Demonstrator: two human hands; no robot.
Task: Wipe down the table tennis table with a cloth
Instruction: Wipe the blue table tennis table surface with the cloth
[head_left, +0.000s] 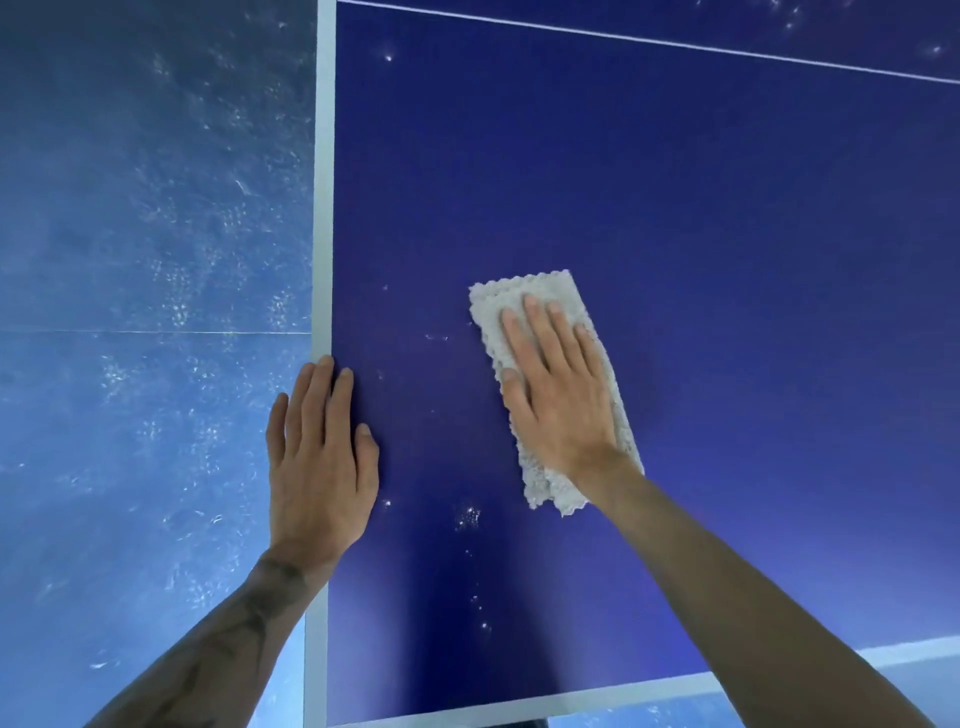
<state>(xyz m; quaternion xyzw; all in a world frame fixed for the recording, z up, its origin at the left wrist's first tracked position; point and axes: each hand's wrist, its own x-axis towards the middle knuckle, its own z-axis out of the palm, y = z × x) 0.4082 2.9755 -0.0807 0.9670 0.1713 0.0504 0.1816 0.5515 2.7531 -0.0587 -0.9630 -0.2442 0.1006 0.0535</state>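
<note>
Two bare forearms are reaching in from the bottom edge, the left forearm (223, 639) showing dark tattoo marks; the left hand (319, 467) is lying palm down across the white border stripe (324, 208) at the left side of the table tennis table (675, 208), its fingers straight, close together and grasping nothing; the right hand (561, 395) is pressing flat on the cloth (540, 296), fingers straight and slightly spread, not curling round it; the cloth, a pale, nubbly folded rectangle, is lying on the dark blue tabletop, right of the left hand and apart from it, both its ends sticking out beyond the palm; pale specks (467, 517) are dotting the surface near the hands; a thin white line (649, 41) is crossing the far part of the table; a scuffed blue floor (156, 208) is showing to the left.
</note>
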